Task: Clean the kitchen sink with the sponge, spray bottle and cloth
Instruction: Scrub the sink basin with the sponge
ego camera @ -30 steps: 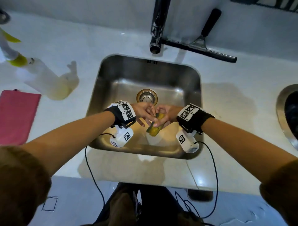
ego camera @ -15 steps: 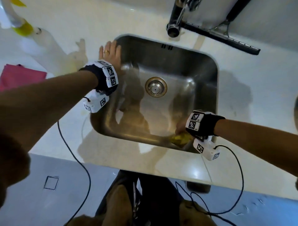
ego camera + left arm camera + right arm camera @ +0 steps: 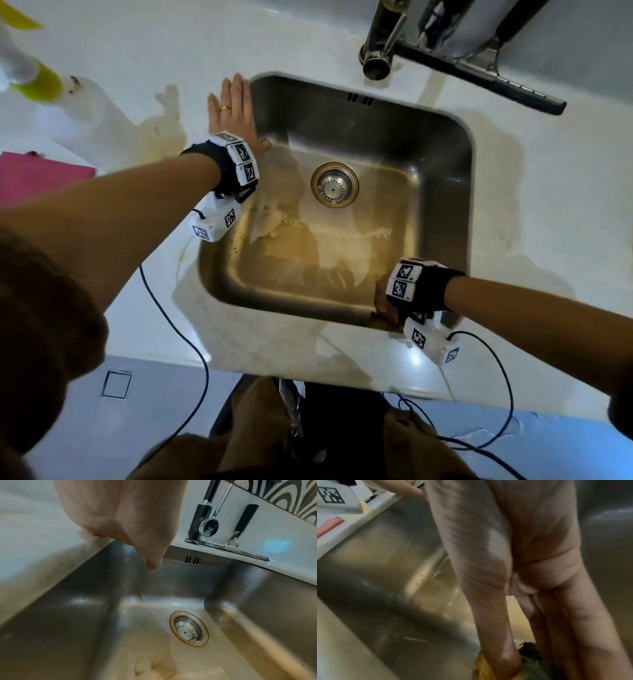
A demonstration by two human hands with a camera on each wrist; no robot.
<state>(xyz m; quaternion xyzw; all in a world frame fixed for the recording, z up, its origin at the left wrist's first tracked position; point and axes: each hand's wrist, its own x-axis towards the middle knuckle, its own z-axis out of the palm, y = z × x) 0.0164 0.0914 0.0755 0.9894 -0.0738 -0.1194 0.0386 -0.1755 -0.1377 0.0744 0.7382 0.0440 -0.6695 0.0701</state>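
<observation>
The steel sink (image 3: 442, 144) has soapy foam (image 3: 274, 219) on its floor near the drain (image 3: 335, 184). My right hand (image 3: 385, 303) grips the yellow-and-green sponge (image 3: 527, 660) against the sink's near wall, close to the right corner; the head view hides most of the sponge. My left hand (image 3: 233, 106) lies flat with straight fingers on the counter at the sink's left rim, its thumb (image 3: 153, 563) hanging over the edge. The spray bottle (image 3: 65, 109) lies on the counter at far left. The pink cloth (image 3: 37, 178) lies flat at the left edge.
A black tap (image 3: 380, 51) and a squeegee (image 3: 479, 75) stand behind the sink. The white counter (image 3: 548, 205) surrounds the basin. Cables (image 3: 178, 329) hang from both wrists over the counter's front edge. Another basin's rim shows in earlier frames at far right.
My hands parted from the sponge over the drain. The left hand went to the counter at the sink's left rim. The right hand carried the sponge down to the near wall.
</observation>
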